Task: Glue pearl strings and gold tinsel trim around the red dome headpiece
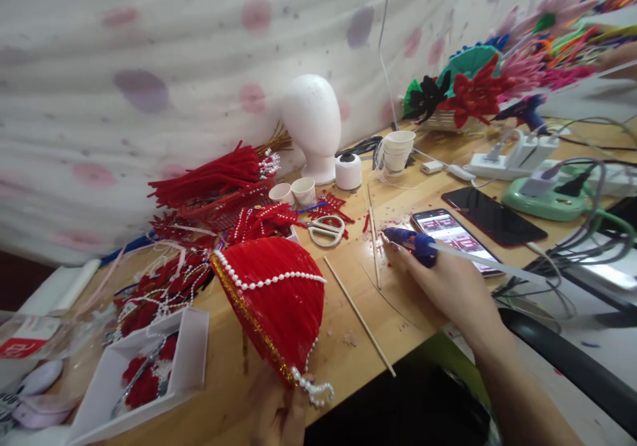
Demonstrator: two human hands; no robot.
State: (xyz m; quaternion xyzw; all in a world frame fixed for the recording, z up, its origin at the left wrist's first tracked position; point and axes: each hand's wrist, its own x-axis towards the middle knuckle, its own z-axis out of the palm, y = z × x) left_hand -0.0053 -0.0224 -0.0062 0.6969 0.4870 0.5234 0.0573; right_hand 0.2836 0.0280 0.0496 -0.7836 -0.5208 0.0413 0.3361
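Note:
A red dome-shaped cap [279, 313] with gold trim along its edge is tilted above the table's front. My left hand [281, 406] grips its lower edge, with the fingers partly hidden underneath. A string of white pearl beads [271, 279] runs across the red surface, and a loose bunch of beads [316, 393] hangs at the bottom corner. To the right, my right hand [442, 280] is closed around a blue hot glue gun [415, 243], whose nozzle points left. A clear glue stick [492, 267] sticks out of its back. The nozzle is apart from the cap.
Two thin wooden sticks, one a skewer [361, 316], lie between cap and gun. Behind are scissors [326, 231], paper cups [303, 192], a foam head [312, 124] and red stems [209, 177]. A white box [194, 353] stands left; phones [492, 215] and cables lie right.

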